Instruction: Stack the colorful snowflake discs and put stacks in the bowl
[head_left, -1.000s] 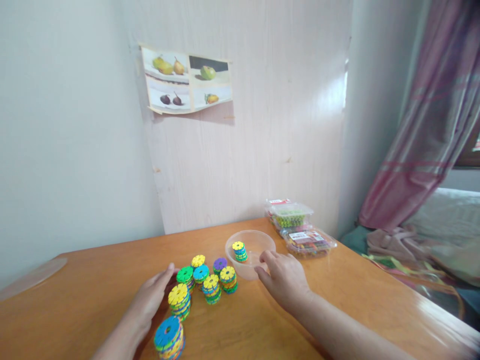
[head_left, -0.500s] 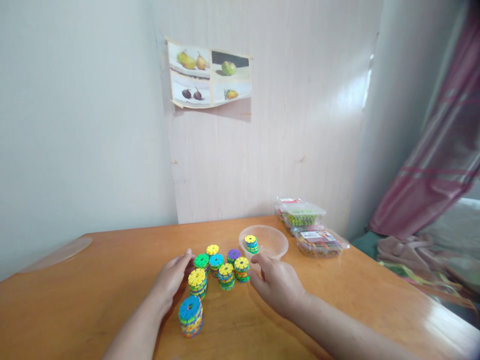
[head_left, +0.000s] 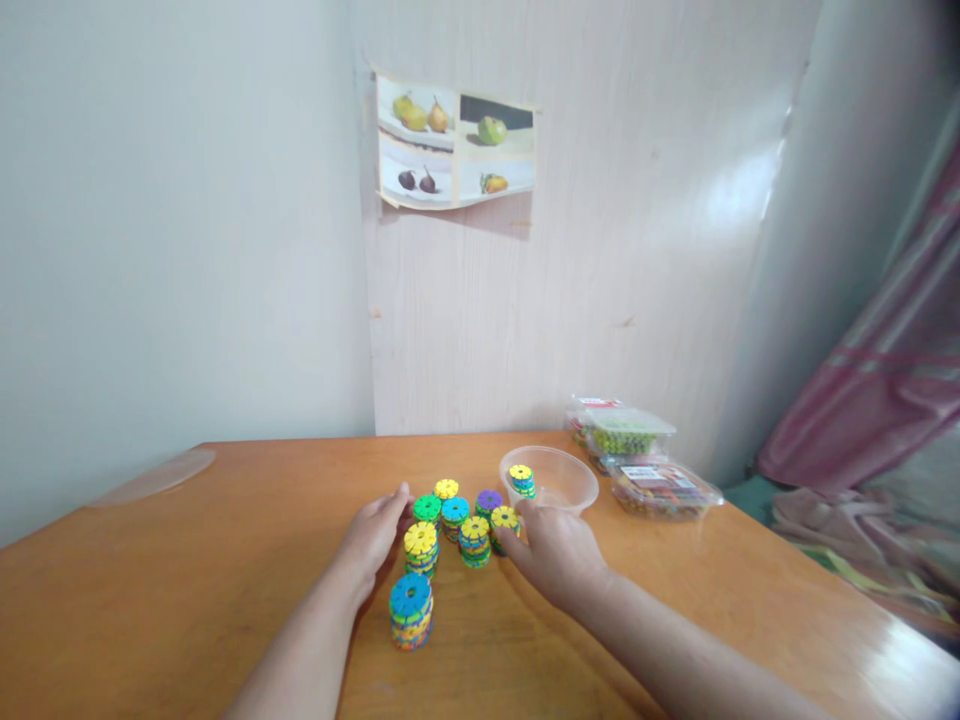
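Note:
Several stacks of notched plastic discs stand upright on the wooden table. My left hand (head_left: 377, 535) is open, fingers stretched out beside the green-topped stack (head_left: 427, 508); its fingertips are partly hidden. My right hand (head_left: 559, 550) reaches in from the right, thumb and index finger apart at the yellow-topped stack (head_left: 505, 519). The thumb overlaps that stack's front; the other fingers are hidden. Between the hands are a blue-topped stack (head_left: 454, 511), a purple-topped one (head_left: 489, 501) and another yellow-topped stack (head_left: 474, 540). Closer to me stands a larger blue-topped stack (head_left: 411, 610).
Behind my right hand sits a clear round tub (head_left: 576, 480) with a disc stack (head_left: 522, 480) inside. Lidded clear boxes (head_left: 664, 490) stand at the back right. A flat translucent lid (head_left: 157, 476) lies at the left. A fruit picture (head_left: 456, 145) hangs on the wall.
The view has shifted, so everything appears further right. My right hand has moved left relative to the yellow-topped stack, its thumb now overlapping it. My left hand stays beside the green-topped stack.

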